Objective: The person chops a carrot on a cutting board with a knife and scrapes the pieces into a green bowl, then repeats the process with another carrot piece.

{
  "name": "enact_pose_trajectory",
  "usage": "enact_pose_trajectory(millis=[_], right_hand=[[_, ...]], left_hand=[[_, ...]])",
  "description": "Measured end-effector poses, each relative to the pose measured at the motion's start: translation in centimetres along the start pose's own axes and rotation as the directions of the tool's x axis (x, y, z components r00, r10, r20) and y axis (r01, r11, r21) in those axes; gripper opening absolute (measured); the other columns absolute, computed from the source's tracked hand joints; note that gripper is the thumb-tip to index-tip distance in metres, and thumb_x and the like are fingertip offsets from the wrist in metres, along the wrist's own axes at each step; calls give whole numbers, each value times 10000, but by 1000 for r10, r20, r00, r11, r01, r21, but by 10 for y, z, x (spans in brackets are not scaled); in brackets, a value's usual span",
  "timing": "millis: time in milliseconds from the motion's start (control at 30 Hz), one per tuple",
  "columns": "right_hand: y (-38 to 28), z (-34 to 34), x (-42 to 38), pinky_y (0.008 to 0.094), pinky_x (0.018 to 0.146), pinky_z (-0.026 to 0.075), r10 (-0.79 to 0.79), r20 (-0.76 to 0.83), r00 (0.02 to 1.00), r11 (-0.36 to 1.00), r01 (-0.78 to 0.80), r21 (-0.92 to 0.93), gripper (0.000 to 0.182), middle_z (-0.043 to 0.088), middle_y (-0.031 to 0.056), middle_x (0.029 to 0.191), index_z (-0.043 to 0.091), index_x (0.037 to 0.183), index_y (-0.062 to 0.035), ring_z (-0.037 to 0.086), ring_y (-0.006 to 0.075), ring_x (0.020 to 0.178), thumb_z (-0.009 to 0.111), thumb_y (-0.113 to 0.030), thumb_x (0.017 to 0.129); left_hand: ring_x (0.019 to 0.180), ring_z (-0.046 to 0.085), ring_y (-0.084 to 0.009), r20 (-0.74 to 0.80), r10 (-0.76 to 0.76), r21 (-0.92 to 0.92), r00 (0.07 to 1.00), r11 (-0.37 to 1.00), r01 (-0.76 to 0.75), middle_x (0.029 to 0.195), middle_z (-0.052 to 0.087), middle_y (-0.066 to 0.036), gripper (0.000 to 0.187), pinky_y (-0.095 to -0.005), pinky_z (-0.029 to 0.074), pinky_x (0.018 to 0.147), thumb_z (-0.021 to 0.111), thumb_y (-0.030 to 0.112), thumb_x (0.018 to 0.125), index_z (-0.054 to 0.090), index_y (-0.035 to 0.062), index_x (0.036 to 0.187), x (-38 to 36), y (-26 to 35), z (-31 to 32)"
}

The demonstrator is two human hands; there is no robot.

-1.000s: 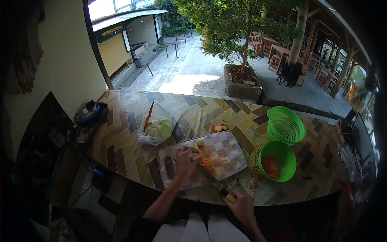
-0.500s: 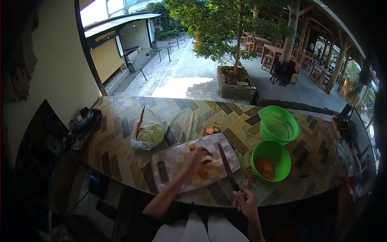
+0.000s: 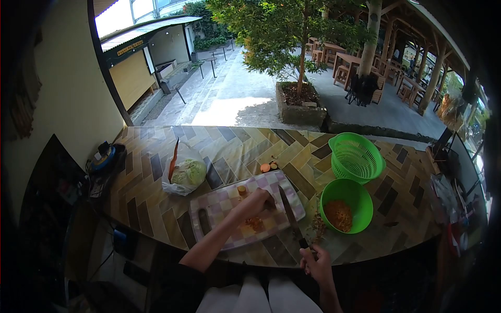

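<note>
My right hand [image 3: 317, 262] grips the handle of a long kitchen knife [image 3: 288, 208], its blade pointing away over the right side of the checkered cutting board [image 3: 215, 199]. Curled fingers of my left hand [image 3: 257, 203] are low over the middle of the board, left of the blade; whatever they hold is hidden. Behind that hand stands a short orange-brown chunk [image 3: 241, 190], perhaps carrot. Small chopped orange bits [image 3: 254, 224] lie on the board below the hand. To the right, a green bowl [image 3: 364, 201] holds chopped orange food [image 3: 338, 215].
A green colander [image 3: 357, 156] stands behind the bowl. A cabbage [image 3: 189, 173] sits in a clear plastic bag, with a long orange-red strip [image 3: 173, 159] beside it. Cut round ends [image 3: 266, 167] lie beyond the board. Scraps [image 3: 318, 221] litter the tabletop between board and bowl.
My left hand's fingers, spread over pale pieces before, have curled closed and now hide them. The knife stays in my right hand. The whole view has shifted slightly.
</note>
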State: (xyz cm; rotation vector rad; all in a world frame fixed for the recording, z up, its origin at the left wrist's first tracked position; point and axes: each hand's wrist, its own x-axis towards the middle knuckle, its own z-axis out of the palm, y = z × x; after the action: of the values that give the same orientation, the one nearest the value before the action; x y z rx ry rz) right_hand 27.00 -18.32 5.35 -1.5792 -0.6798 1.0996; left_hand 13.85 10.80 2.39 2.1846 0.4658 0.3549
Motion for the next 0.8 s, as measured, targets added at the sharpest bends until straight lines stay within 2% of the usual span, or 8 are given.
enact_pose_trajectory(millis=[133, 233, 333, 433, 533, 633, 733, 800], right_hand=[[1, -2, 2, 206, 403, 369, -7, 18, 1000, 1000, 7, -12, 249, 598, 34, 582, 621, 940, 13, 493, 50, 436, 659, -233, 948], [0, -3, 3, 206, 403, 367, -4, 31, 1000, 1000, 5, -3, 245, 599, 33, 583, 623, 940, 13, 492, 49, 438, 655, -230, 949], [-1, -2, 5, 205, 403, 366, -2, 41, 999, 1000, 2, 0, 238, 600, 32, 583, 624, 938, 12, 489, 49, 434, 653, -224, 949], [-2, -1, 6, 205, 402, 365, -14, 52, 999, 1000, 15, -6, 240, 600, 33, 582, 625, 936, 12, 484, 50, 429, 656, -226, 947], [-6, 0, 7, 206, 401, 365, -5, 46, 999, 1000, 6, -12, 244, 600, 36, 580, 625, 932, 10, 481, 49, 427, 661, -231, 944], [-11, 2, 7, 207, 401, 364, -8, 44, 999, 1000, 9, -8, 247, 601, 38, 579, 624, 929, 10, 480, 46, 427, 660, -234, 944], [-14, 4, 8, 208, 400, 365, -8, 49, 999, 1000, 9, -22, 250, 602, 38, 579, 622, 927, 11, 481, 47, 426, 656, -236, 947], [-15, 5, 10, 209, 400, 364, -4, 71, 998, 1000, 6, -24, 253, 601, 38, 579, 622, 934, 14, 481, 49, 425, 653, -237, 948]], left_hand=[[844, 703, -302, 0, 93, 129, 996, 987, -93, 864, 706, -175, 228, -347, 544, 755, 591, -113, 725, 711, -35, 902, -2, 7, 0], [835, 675, -340, 15, 26, 284, 1000, 958, -29, 846, 688, -168, 199, -378, 530, 775, 614, -59, 731, 698, -33, 910, -8, 22, 4], [839, 649, -365, 18, 31, 319, 999, 947, -35, 842, 672, -166, 213, -411, 512, 799, 657, 0, 720, 689, -25, 929, -5, -2, 19], [891, 644, -359, -115, 87, 337, 990, 941, -44, 874, 669, -169, 221, -417, 504, 822, 679, 8, 719, 691, -20, 938, -8, -10, 28], [929, 633, -357, -125, 48, 262, 991, 965, -14, 896, 663, -168, 198, -412, 499, 832, 662, -2, 761, 686, -24, 956, -19, 12, 14], [926, 631, -349, -288, 3, 149, 958, 988, 41, 919, 659, -168, 154, -406, 498, 821, 631, -14, 809, 678, -31, 955, -30, 16, 5], [917, 588, -369, -310, 37, 194, 950, 981, 25, 922, 633, -189, 128, -424, 478, 821, 617, 24, 831, 666, -31, 936, -38, 16, -5], [931, 584, -368, -309, -10, 171, 951, 983, 66, 919, 628, -188, 119, -425, 474, 835, 615, 28, 836, 657, -33, 928, -43, 26, -11]])
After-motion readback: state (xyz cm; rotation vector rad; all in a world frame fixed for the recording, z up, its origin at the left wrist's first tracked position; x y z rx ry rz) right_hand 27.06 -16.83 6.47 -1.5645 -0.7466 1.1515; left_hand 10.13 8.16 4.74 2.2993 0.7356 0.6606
